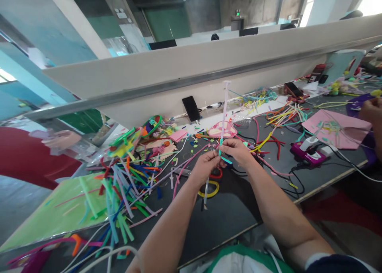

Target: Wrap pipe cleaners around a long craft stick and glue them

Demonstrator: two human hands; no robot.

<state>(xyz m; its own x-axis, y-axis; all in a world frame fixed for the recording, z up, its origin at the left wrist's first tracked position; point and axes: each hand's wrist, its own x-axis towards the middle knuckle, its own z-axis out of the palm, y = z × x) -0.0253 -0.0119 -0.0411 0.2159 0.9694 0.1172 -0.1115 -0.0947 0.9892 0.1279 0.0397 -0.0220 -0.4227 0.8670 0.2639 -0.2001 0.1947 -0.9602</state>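
Between my two hands stands a thin pale lilac stick (224, 116), upright, with a short crosspiece at its top. Near its lower end is a teal strip (226, 160), partly around the stick, with one end sticking out to the right. My left hand (206, 165) is closed, pinching the stick's lower part. Just above it, the fingers of my right hand (237, 150) pinch the stick at the teal part. The exact grip is partly hidden by the fingers. Below my hands lie scissors with a yellow handle (211, 188) and a red handle loop (217, 173).
Many coloured fuzzy strips (119, 197) lie to the left, by a green sheet (59, 209). A black phone (191, 108) leans against the partition (167, 76). On the right are a purple power strip (310, 153) with cables, a pink sheet (337, 125) and another person's hand (371, 112).
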